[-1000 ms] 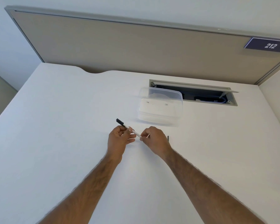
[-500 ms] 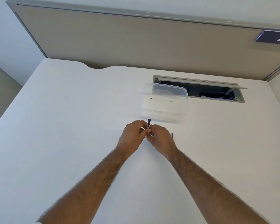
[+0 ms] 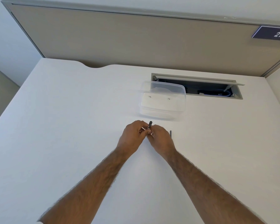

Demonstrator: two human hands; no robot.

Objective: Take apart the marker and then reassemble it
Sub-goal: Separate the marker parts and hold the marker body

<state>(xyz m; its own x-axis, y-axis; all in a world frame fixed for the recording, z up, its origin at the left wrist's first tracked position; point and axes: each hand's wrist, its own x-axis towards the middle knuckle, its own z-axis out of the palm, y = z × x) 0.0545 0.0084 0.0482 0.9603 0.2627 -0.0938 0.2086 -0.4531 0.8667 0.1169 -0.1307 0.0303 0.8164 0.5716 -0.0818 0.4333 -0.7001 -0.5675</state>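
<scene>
Your hands have closed up since a second ago: then they were apart along a marker held slantwise, dark end up-left; now your left hand [image 3: 132, 135] and right hand [image 3: 160, 137] touch at the fingertips, and the marker [image 3: 150, 125] stands near upright between them. Only its dark top end shows above your fingers; the rest is hidden. Both hands pinch it, fingers curled tight around it.

My read: you're pushing or twisting two parts together or apart at that joint. I can't tell which from this angle.

A thin dark rod [image 3: 170, 134] lies on the table [image 3: 71, 126] just right of your right hand, not touching it. Probably an inner piece of the marker, so the marker is likely not whole right now.

The view has also tilted down a bit; nothing on the table moved.

Containers: one clear plastic tub [image 3: 162, 101] past your hands, well clear of them. It looks empty apart from glints on its base. The cable hatch [image 3: 199, 88] behind it is open, with cables inside.
</scene>
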